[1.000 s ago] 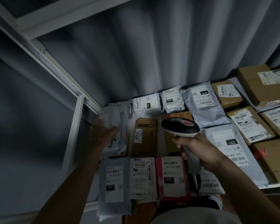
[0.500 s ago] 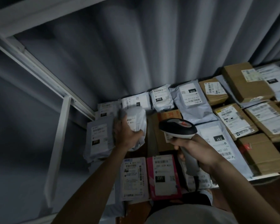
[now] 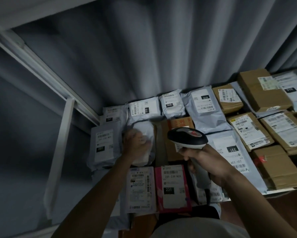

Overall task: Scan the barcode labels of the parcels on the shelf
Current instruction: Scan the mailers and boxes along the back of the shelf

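1. I count two hands. My left hand (image 3: 134,146) lies on a small white poly-bag parcel (image 3: 145,134) in the shelf's left part, fingers curled over its near end; motion blur keeps me from seeing how firmly they grip.
2. One barcode scanner (image 3: 187,138) is in view, black and white with a red mark on top. My right hand (image 3: 207,162) has its fingers wrapped round the grip, and the head points toward the back of the shelf (image 3: 280,190).
3. The parcels lie flat on the shelf, labels up, edge to edge. I make out about nine grey or white poly bags, one pink mailer (image 3: 172,188) at the front edge, and about seven brown cardboard boxes, mostly to the right.
4. The box (image 3: 170,134) under the scanner is partly covered, and its label hardly shows.
5. The front poly bag behind my right forearm is mostly hidden.
6. The right-hand boxes are cut off at the frame's edge, so the count there is uncertain.
7. The light is dim; only the large codes "231" and "010" are legible.
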